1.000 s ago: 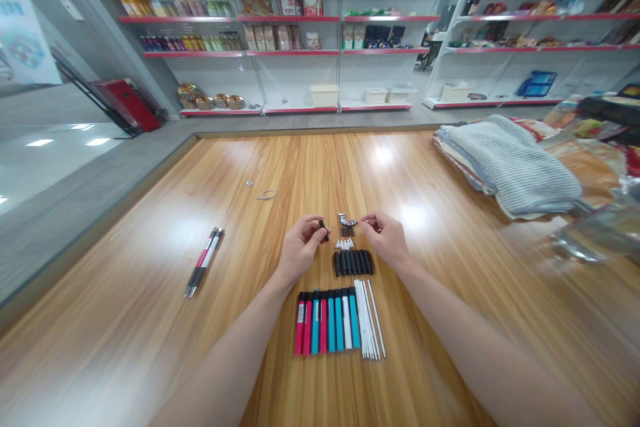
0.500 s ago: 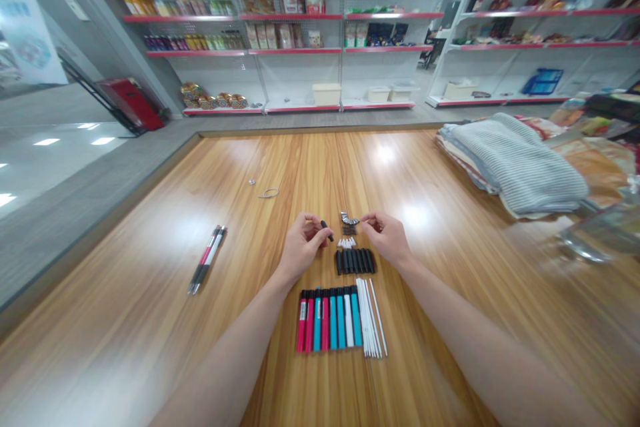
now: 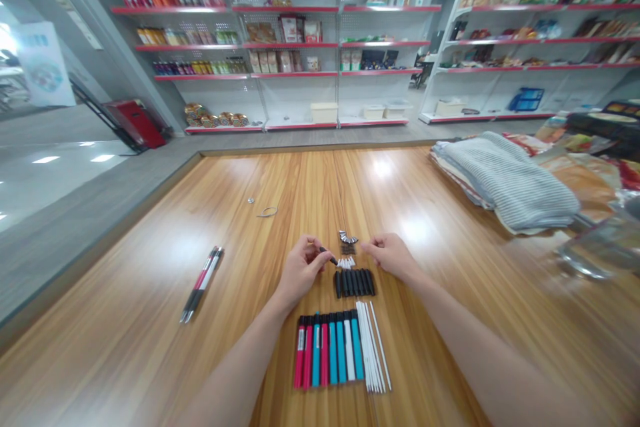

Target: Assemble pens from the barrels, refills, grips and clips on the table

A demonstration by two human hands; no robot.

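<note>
1. The left grip pinches a black piece between thumb and fingers, its free end right by the white bits; touching or not, I cannot tell. The right grip is just right of the silver tips, fingers bent toward the thumb; I cannot tell whether they are pressed together or pinch something small.
2. The wooden counter lies beneath both.
3. A cloth pile, folded, sits at the counter's far right.
4. The pen barrels, pink, blue and white with black ends, lie in a row nearest the person.
5. The pens lie side by side, slanted, well off to the left.
6. Slim white sticks lie just right of the barrels.
7. Black tubes form a row between barrels and white bits.
8. A thin loop lies beyond the left grip.
9. Dark bits lie between the white bits and the curved line of silver tips.
</note>
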